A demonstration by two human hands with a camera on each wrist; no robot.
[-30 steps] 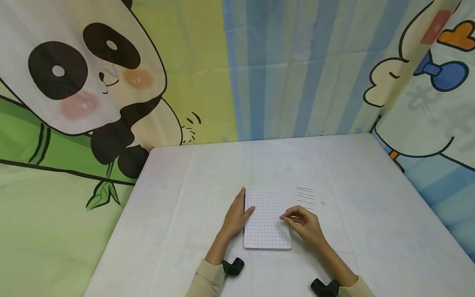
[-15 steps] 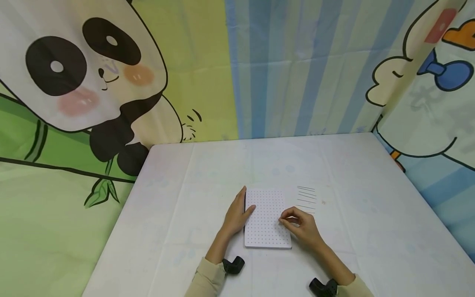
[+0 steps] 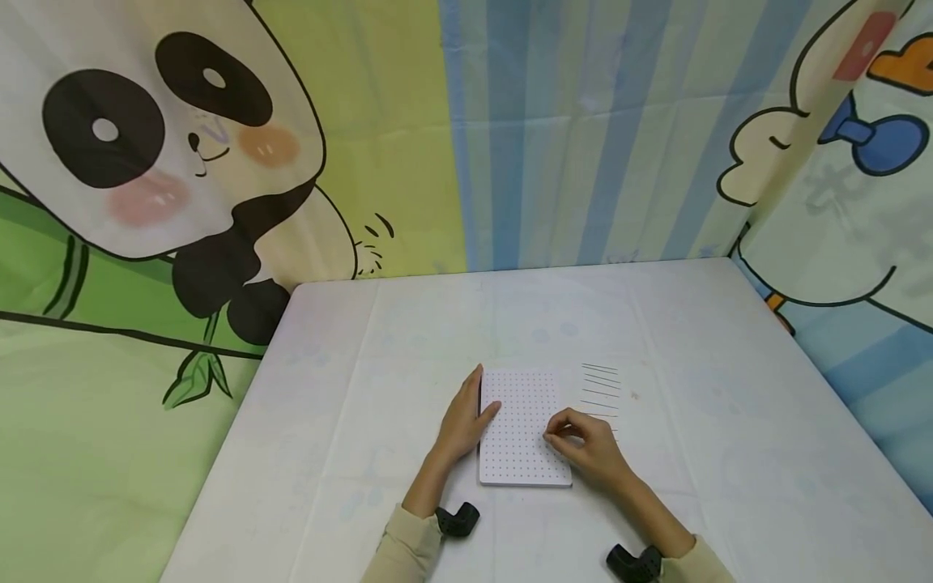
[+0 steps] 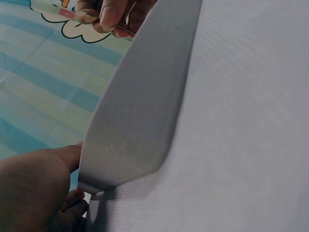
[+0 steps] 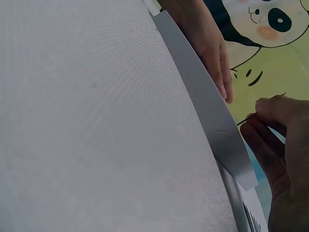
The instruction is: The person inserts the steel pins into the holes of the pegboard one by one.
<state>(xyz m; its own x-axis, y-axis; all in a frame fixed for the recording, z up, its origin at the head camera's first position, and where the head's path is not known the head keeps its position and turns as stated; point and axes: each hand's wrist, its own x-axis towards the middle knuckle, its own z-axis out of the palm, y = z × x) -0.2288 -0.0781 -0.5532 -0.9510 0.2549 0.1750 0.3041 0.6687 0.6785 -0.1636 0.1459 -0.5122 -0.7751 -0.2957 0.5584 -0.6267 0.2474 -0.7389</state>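
A white board dotted with small holes lies flat on the table in the head view. My left hand rests along its left edge, fingers straight and thumb on the top face. My right hand hovers over the board's right side and pinches a thin dark pin between thumb and forefinger. Several more pins lie in a row just right of the board. In the left wrist view the board rises ahead, with the pin held at the top. The right wrist view shows the pin beside the board's edge.
The table wears a white cloth. Cartoon cloth walls, a panda on the left and a duck on the right, close it in at the back and sides. Black wrist mounts sit near the front edge.
My right hand has drifted a little left and nearer with the pin, now over the board's lower right part. The left hand has stayed put.
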